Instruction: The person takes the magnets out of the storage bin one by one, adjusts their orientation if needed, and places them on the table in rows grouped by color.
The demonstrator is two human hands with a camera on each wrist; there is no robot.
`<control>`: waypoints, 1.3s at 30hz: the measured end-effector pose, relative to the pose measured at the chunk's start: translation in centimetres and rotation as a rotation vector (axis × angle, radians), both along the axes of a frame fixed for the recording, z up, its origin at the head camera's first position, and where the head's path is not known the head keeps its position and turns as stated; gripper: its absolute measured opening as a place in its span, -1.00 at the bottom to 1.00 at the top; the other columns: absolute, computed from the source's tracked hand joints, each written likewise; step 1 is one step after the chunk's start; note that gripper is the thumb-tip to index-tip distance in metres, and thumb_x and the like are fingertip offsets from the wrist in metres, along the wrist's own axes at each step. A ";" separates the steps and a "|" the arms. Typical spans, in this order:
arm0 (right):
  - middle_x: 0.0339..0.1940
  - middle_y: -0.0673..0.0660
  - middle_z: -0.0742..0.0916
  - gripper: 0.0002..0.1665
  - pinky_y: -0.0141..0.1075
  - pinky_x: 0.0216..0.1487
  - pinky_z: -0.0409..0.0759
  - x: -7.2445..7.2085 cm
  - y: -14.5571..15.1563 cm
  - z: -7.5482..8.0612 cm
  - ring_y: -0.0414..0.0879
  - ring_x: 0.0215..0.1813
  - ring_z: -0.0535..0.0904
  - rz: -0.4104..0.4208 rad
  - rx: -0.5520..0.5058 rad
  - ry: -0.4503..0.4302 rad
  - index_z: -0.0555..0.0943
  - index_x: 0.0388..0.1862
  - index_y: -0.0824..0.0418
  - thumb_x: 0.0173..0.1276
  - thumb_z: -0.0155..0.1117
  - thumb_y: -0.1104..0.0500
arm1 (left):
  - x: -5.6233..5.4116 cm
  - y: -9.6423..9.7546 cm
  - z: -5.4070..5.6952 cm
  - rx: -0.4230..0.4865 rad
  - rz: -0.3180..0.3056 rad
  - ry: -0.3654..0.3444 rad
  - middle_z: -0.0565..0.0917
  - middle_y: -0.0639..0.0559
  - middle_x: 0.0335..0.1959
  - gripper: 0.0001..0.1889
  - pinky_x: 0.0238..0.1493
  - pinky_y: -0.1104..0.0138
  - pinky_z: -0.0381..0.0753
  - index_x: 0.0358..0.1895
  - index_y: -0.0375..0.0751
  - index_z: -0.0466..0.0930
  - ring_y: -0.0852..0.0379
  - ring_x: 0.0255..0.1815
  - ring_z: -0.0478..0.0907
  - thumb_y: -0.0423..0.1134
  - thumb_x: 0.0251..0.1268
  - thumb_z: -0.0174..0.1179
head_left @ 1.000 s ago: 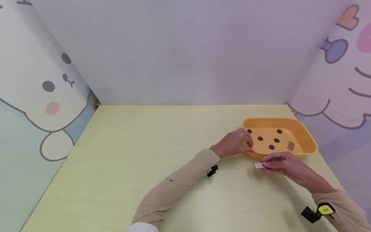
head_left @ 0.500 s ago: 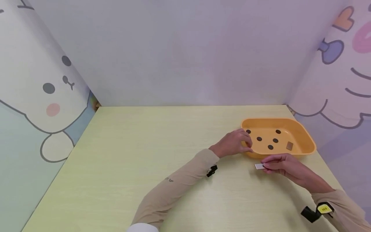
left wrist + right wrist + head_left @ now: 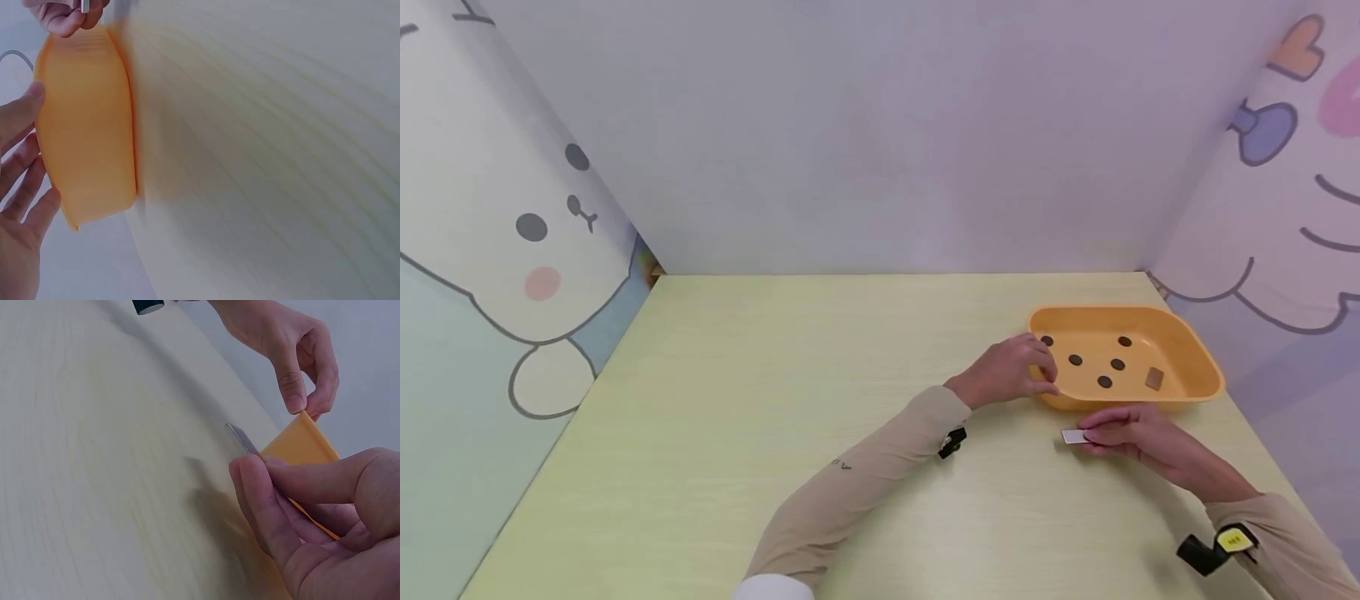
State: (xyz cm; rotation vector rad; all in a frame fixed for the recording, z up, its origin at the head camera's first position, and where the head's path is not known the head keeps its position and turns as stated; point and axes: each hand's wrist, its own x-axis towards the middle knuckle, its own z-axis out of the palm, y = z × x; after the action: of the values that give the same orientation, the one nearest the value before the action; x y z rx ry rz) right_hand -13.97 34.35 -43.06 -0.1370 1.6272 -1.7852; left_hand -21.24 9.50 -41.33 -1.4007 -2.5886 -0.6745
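My left hand (image 3: pixel 1009 368) grips the near left corner of an orange plastic basin (image 3: pixel 1186 354), thumb and fingers on its rim. In the right wrist view, that thumb and fingers pinch the basin's corner. Between thumb and fingers, my right hand (image 3: pixel 1142 437) pinches a small thin rectangular piece (image 3: pixel 1073 437), white on its upper face, just in front of the basin. Seen edge-on in the right wrist view, the piece (image 3: pixel 244 439) sticks out past the fingertips, above the table. Inside the basin lie several dark round discs (image 3: pixel 1117 364) and a brown square piece (image 3: pixel 1154 378).
The pale wooden table (image 3: pixel 820 375) stretches left of the basin. A plain wall (image 3: pixel 880 133) rises behind it, with cartoon-printed panels (image 3: pixel 542 283) on both sides. The basin stands near the table's right edge.
My right hand has drawn slightly nearer, away from the basin, with the white piece still pinched. The left hand stays at the basin's corner. The head view shifts a little.
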 end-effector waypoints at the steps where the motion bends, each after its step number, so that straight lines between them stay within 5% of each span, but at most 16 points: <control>1: -0.15 0.12 0.72 -0.76 -0.20 -0.05 0.57 0.0 0.0 -0.1 -0.02 -0.10 0.68 -0.001 -0.005 -0.003 0.70 -0.14 0.29 0.37 0.11 0.41 | 0.0 0.0 0.0 0.001 0.000 -0.002 0.61 0.30 -0.32 -0.78 0.02 0.64 0.27 -0.36 0.02 0.70 0.34 -0.16 0.42 0.06 0.10 0.34; 13: -0.16 0.21 0.73 -0.78 -0.19 -0.05 0.56 -0.4 0.2 -1.0 0.02 -0.11 0.69 -0.017 0.018 0.000 0.66 -0.12 0.38 0.38 0.09 0.42 | -0.2 -0.1 0.0 0.006 0.010 -0.012 0.61 0.31 -0.32 -0.79 0.00 0.63 0.28 -0.36 0.03 0.70 0.34 -0.17 0.40 0.05 0.09 0.35; 39: -0.19 0.22 0.73 -0.68 -0.20 -0.14 0.61 0.0 -1.1 -0.3 -0.02 -0.21 0.71 -0.096 0.292 0.113 0.56 -0.04 0.55 0.32 0.23 0.33 | -0.1 0.0 0.2 0.000 0.006 -0.020 0.61 0.31 -0.32 -0.80 0.05 0.64 0.25 -0.36 0.03 0.70 0.33 -0.16 0.41 0.04 0.07 0.36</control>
State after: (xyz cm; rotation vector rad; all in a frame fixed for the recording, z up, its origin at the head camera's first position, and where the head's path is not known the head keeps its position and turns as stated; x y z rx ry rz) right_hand -13.93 33.23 -43.37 -0.0258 1.9856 -1.6109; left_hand -21.34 9.46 -41.16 -1.3927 -2.6073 -0.6916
